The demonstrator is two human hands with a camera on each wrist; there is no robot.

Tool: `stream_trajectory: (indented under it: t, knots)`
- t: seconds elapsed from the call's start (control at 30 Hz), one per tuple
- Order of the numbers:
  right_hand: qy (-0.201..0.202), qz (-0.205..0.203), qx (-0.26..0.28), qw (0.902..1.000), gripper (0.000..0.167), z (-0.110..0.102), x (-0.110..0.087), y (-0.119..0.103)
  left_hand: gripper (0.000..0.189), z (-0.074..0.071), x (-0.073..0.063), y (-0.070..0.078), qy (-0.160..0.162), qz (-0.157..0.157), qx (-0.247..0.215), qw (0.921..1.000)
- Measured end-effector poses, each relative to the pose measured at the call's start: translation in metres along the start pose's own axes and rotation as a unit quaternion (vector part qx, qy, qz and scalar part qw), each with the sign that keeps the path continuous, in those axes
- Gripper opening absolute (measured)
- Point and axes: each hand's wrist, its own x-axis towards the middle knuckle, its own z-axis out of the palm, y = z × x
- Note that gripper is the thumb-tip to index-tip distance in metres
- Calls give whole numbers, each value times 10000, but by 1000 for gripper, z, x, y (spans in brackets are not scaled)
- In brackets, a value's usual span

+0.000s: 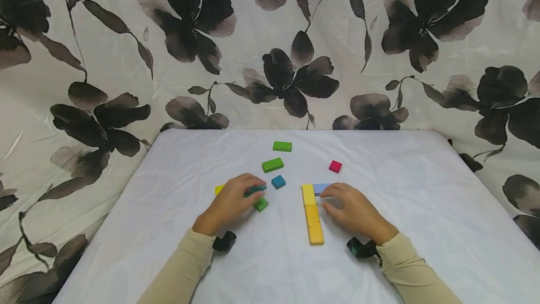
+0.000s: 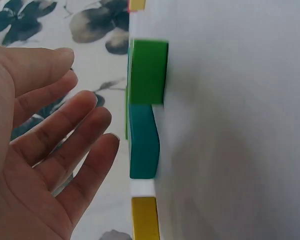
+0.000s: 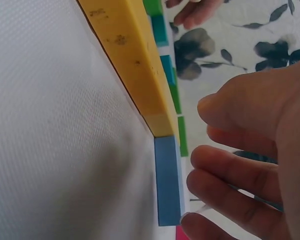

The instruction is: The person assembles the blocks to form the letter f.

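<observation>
My left hand (image 1: 233, 199) hovers over a teal block (image 1: 255, 190), its fingers spread loosely. In the left wrist view the fingertips (image 2: 102, 120) stand apart from the teal block (image 2: 144, 142) and a green block (image 2: 149, 72). Beyond the wrist, a yellow block (image 1: 219, 189) is partly hidden by the hand. My right hand (image 1: 354, 210) has its fingertips right at a light blue block (image 1: 321, 189), nothing gripped. That block adjoins the top of two yellow blocks (image 1: 313, 224) laid end to end, forming a corner.
Farther back lie two green blocks (image 1: 273, 165), a small blue cube (image 1: 278, 182) and a red cube (image 1: 335, 166). White cloth covers the table (image 1: 270, 266), and a floral sheet (image 1: 363, 60) hangs behind it. Each wrist wears a small black camera (image 1: 225, 241).
</observation>
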Motion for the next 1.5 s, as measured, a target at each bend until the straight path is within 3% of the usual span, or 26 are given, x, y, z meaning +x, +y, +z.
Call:
stream_trajectory:
  t: [0.33, 0.63, 1.2, 1.5]
  knots:
    - [-380, 162, 129, 9991, 24, 4, 0, -5, 25, -4, 1, -11, 121, -277, 241, 9993]
    - [-488, 249, 169, 9984, 27, 6, 0, -7, 25, -8, 2, -15, 111, -637, 368, 9972]
    - [-582, 240, 163, 9979, 31, 10, 0, -8, 31, -5, 3, -14, -247, -831, 885, 9923]
    - [-712, 288, 73, 9970, 36, 12, 1, -7, 32, -2, 4, -16, -343, -785, 1037, 9909]
